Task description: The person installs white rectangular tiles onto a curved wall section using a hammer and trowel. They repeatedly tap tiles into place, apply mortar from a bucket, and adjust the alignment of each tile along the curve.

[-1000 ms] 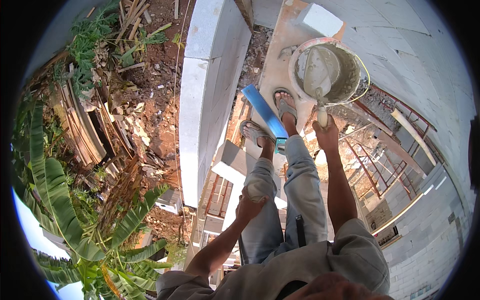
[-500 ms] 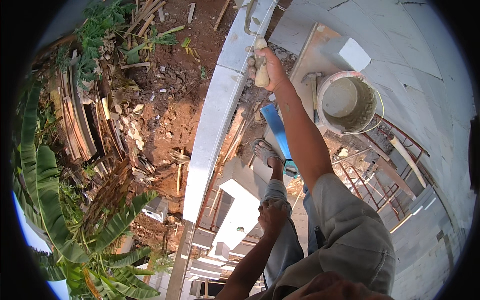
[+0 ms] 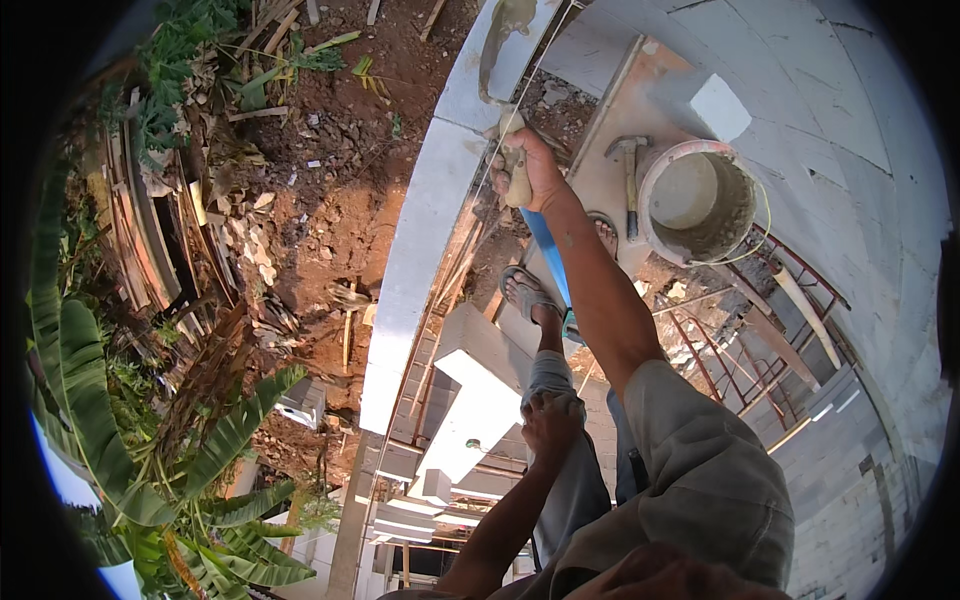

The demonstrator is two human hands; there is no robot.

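Observation:
My right hand (image 3: 540, 174) grips the worn, mortar-smeared handle of a trowel (image 3: 516, 182), arm stretched forward. Its blade reaches over the top of a pale block wall (image 3: 428, 200), beside a smear of wet grey mortar (image 3: 514, 18); where blade ends and mortar begins is hard to tell. A thin taut string (image 3: 541, 55) runs along the wall's edge, close by the trowel. My left hand (image 3: 552, 425) rests on my left knee, holding nothing, its fingers draped over the trouser cloth.
Right of my arm stands a mortar-crusted bucket (image 3: 652, 210) on a board, with a hammer (image 3: 631, 188) beside it. A blue-bladed handsaw (image 3: 549, 258) lies under my forearm, near my sandalled feet. Metal scaffolding (image 3: 715, 360) is lower right; earth and debris (image 3: 330, 210) lie beyond the wall.
My right hand and the trowel have come slightly nearer. More of the grey mortar on the wall top shows, and my right foot has come into sight. My left hand stays on the knee.

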